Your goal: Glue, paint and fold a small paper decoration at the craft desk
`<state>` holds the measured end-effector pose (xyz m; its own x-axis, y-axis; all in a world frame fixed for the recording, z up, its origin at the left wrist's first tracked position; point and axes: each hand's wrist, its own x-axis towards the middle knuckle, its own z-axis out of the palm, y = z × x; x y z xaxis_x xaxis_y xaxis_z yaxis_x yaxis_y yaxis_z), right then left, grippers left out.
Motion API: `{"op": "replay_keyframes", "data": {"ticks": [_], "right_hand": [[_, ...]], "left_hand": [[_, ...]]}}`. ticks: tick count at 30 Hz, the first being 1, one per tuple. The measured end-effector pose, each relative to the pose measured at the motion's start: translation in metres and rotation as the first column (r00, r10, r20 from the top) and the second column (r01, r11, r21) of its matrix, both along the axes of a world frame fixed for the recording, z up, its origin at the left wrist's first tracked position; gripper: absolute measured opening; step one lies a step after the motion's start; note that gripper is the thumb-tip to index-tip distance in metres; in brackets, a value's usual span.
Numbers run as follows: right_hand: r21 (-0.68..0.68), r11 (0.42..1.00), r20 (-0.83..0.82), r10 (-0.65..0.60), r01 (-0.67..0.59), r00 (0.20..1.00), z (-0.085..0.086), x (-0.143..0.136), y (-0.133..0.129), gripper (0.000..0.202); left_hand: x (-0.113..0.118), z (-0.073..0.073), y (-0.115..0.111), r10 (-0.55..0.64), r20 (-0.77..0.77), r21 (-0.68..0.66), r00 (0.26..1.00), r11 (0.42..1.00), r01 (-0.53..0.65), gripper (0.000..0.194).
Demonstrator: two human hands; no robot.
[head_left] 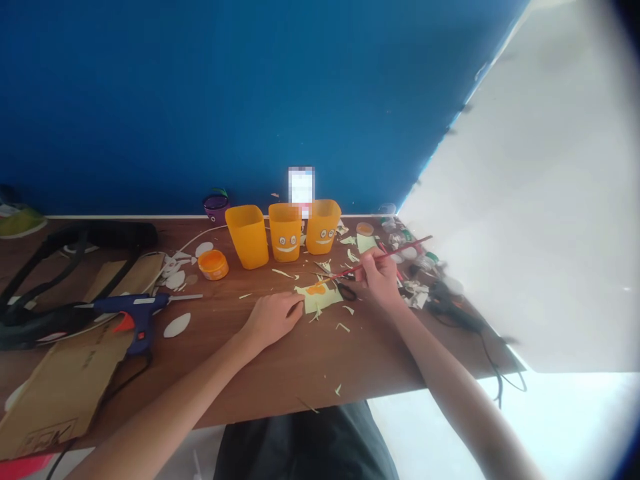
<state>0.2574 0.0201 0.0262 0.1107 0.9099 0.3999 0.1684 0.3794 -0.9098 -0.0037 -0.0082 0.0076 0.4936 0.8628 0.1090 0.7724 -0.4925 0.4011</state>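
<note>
My right hand (380, 273) is closed round the red handle of a paintbrush (403, 249). The brush slants down to the left, its tip at an orange painted patch (316, 289) on a small pale yellow-green piece of paper (325, 301). At the paper's left edge, my left hand (275, 317) rests on the table with bent fingers, holding the paper down. Behind the paper lie scissors (347, 291), partly hidden by the brush and right hand. An open jar of orange paint (213, 265) stands to the left, beyond my left hand.
Three orange cups (249, 239), two with faces, stand at the back beside a lit screen (301, 185). A blue glue gun (143, 313) lies left on cardboard (65, 380). Paper scraps surround the sheet. Bottles (400, 239) and a black corded tool (455, 310) lie right.
</note>
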Motion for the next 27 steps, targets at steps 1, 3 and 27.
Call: {"op": "replay_keyframes", "data": {"ticks": [1, 3, 27], "right_hand": [[-0.008, 1.0, 0.006, -0.008, 0.008, 1.0, 0.0, 0.0, 0.0, 0.041], [-0.026, 1.0, 0.014, -0.001, 0.002, 1.0, -0.001, -0.001, -0.001, 0.041], [-0.034, 0.999, 0.067, 0.025, -0.022, 0.997, 0.004, -0.004, -0.005, 0.047]], "left_hand": [[0.0, 0.0, 0.0, -0.004, 0.001, 0.0, 1.0, 1.0, 0.004, 0.03], [0.0, -0.001, 0.0, -0.009, 0.001, -0.006, 1.0, 1.0, 0.009, 0.03], [0.006, -0.007, -0.003, -0.002, -0.021, 0.161, 1.0, 0.987, 0.005, 0.03]]}}
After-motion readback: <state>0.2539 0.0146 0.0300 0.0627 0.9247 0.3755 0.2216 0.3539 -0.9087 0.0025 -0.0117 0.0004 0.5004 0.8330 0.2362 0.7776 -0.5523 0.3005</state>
